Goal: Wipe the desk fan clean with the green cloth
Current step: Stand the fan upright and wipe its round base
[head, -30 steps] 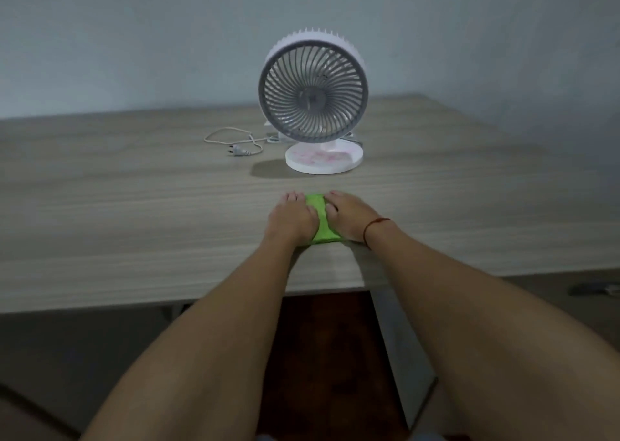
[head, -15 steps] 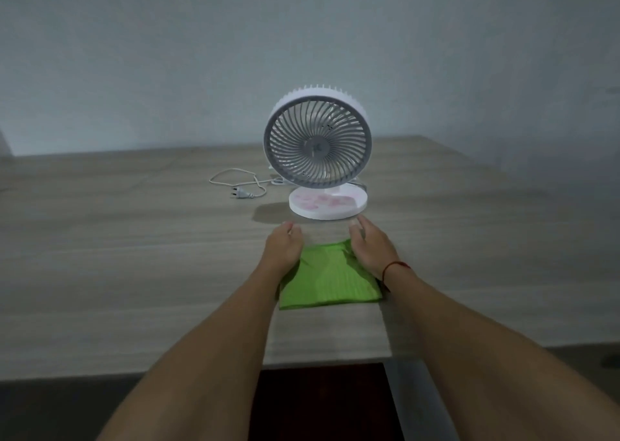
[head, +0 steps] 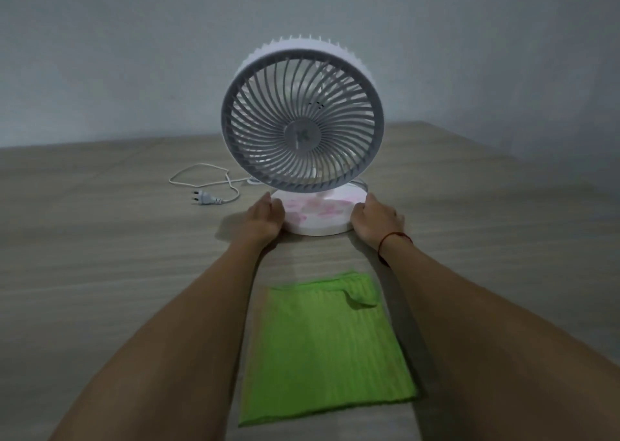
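Both hands are cupping the round white base (head: 318,215) of the desk fan (head: 302,131), the left hand (head: 265,217) pressing its left rim and the right hand (head: 375,220) its right rim, fingers curled loosely around the edge rather than clenched. The fan is standing upright on the wooden desk (head: 100,256), its grey grille facing the camera, its white cord and plug (head: 206,199) lying unplugged just to the left. The green cloth (head: 325,350) is lying flat and untouched between the forearms, nearer the desk edge. This looks like positioning, not wiping yet; next, one hand probably needs to let go and fetch the cloth. Half a second ago both hands were resting on the cloth's sides; now they are on the fan.
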A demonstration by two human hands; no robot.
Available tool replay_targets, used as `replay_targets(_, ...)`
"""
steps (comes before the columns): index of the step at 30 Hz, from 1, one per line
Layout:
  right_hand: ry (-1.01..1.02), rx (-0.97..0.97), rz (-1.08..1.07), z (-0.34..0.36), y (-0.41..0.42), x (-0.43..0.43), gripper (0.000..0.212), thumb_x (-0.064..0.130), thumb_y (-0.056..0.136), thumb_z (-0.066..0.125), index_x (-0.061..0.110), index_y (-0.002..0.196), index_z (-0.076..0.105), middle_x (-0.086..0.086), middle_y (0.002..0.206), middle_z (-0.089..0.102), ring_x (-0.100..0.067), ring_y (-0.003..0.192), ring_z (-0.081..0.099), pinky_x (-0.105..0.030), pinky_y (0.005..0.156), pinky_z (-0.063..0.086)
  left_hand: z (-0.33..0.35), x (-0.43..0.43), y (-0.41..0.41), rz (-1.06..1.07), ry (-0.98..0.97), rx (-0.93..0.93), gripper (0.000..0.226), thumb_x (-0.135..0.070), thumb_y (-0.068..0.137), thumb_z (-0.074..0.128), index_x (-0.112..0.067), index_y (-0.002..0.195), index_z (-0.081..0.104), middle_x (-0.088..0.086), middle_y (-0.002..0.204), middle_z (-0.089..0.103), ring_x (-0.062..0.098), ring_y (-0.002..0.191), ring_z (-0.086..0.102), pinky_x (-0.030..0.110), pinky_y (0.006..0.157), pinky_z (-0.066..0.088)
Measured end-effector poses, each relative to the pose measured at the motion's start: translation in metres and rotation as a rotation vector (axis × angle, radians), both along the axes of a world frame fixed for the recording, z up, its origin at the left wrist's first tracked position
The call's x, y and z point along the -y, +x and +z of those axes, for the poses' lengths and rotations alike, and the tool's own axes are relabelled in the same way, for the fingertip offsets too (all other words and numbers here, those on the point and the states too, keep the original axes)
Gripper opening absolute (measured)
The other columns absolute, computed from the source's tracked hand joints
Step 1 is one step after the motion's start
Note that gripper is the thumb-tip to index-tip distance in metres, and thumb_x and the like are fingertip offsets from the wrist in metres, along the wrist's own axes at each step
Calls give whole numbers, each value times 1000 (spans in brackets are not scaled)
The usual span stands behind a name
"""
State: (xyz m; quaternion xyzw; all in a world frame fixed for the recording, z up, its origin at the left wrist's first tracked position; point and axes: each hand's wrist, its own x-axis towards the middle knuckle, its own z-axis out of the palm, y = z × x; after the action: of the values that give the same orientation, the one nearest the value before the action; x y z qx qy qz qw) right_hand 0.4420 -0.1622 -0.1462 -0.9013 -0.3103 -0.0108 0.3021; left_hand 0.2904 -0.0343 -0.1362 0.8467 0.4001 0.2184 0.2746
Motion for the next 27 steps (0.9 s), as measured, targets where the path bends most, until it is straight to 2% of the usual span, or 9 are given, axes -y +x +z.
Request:
replay_targets(3,-44,24,-5,0,1,-4,46,28,96,27,2,130,42,-21,132,56,-36,125,49,-45,107,29,0,0,2,-49,28,-30,51,-33,104,21,-9,148,31,15,156,32,27,144,31,34,116,21)
replay_targets(7,-48,25,12,0,-3,1,49,29,97,27,-1,133,38,-20,135,54,-34,127,48,-46,112,23,7,8,-5,-62,11,-143,57,-38,103,16,-13,154,16,8,163,18,23,149,21,34,119,14)
replay_targets(11,-70,30,27,-1,-13,11,47,31,98,25,1,129,43,-18,135,54,-31,129,48,-47,116,17,12,28,-25,-26,58,-230,58,-43,102,16,-19,155,16,6,162,20,26,146,28,33,114,22)
replay_targets(15,-75,12,71,-2,-31,33,46,31,98,23,4,129,44,-16,137,53,-29,128,48,-44,113,22,11,51,-51,-23,38,-232,59,-46,101,17,-20,154,16,4,162,20,26,145,29,34,113,25)
replay_targets(20,-80,-11,124,-1,-56,67,47,32,98,21,8,132,44,-17,139,53,-28,129,48,-42,115,23,6,86,-89,-64,-63,-150,59,-44,102,22,-17,154,14,8,162,20,26,146,27,35,114,24)
replay_targets(27,-77,-18,124,1,-88,107,46,31,99,21,7,131,43,-19,138,53,-31,129,47,-41,115,26,13,129,-118,-20,41,-301,61,-44,101,14,-15,155,7,5,164,12,24,148,22,35,117,19)
